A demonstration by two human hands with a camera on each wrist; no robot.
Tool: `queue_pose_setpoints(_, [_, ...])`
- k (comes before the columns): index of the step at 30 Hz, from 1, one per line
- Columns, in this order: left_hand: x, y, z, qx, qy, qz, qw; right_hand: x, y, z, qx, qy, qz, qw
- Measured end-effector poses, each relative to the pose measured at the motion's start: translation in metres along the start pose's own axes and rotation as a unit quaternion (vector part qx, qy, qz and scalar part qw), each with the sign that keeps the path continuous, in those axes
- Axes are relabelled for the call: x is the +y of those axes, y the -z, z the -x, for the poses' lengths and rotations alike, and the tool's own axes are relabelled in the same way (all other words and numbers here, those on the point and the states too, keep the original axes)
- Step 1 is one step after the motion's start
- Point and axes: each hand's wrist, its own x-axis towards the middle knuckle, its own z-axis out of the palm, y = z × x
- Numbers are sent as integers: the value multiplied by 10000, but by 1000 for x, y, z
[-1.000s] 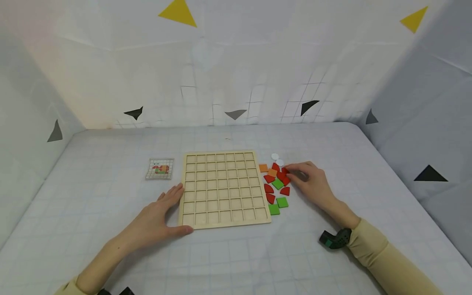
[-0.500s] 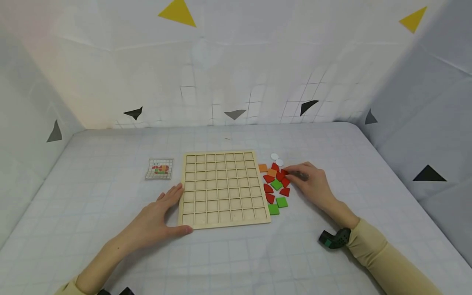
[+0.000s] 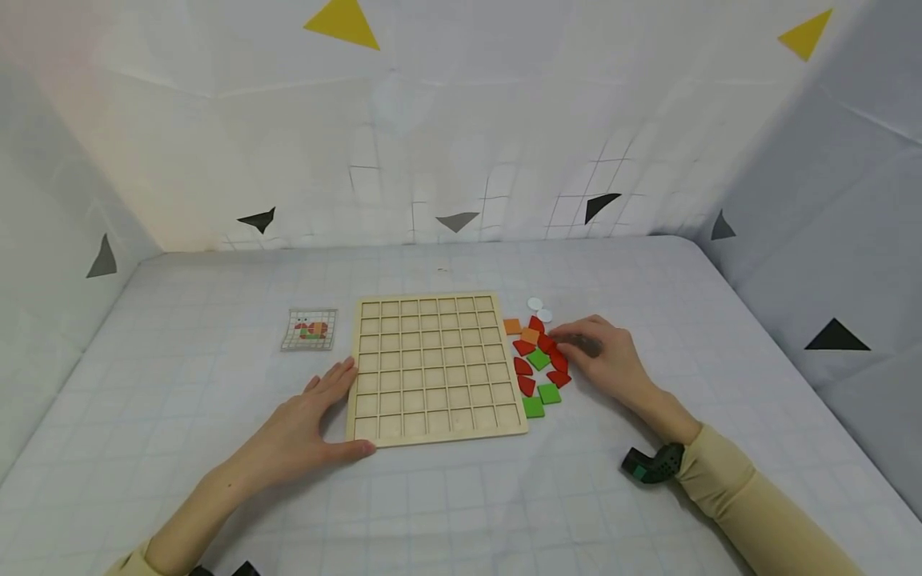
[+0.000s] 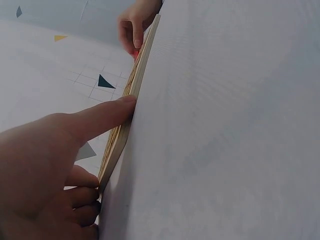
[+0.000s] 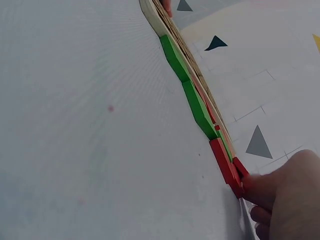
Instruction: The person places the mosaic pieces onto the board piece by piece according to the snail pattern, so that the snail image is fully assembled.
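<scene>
Wooden grid board [image 3: 435,378] lies flat on surface [image 3: 461,504], loose pieces [image 3: 550,394] at its 3 o'clock, picture card [image 3: 310,330] at 10. Left hand [image 3: 306,428]: fingers relaxed against 9 o'clock edge, thumb near 7, nothing gripped. Right hand [image 3: 608,358] at 3: thumb and forefinger nearly closed, apparently pinching red piece [image 5: 241,167]. Neighbouring red quarter-round [image 3: 559,378] has just slid slightly toward 5; suggests pieces being teased apart.

The board [image 3: 435,368] looks like matt, pale wood; the tiles [image 3: 550,394] smooth, wood or plastic unclear. The sleeve [image 3: 763,504] is matt cloth, the backdrop [image 3: 461,120] creased, cloth-like sheeting.
</scene>
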Motion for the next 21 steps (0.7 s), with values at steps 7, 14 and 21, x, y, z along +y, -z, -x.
queue_pose_setpoints(7, [1, 0, 1, -3, 21, -34, 10000, 0, 0, 0, 50, 5, -113, 9999])
queue_pose_setpoints(14, [1, 0, 1, -33, 24, -42, 10000, -1, 0, -1, 102, -13, -205, 9997])
queue_pose_setpoints(21, [1, 1, 0, -12, 14, -37, 10000, 1, -1, -1, 227, -181, 170, 9994])
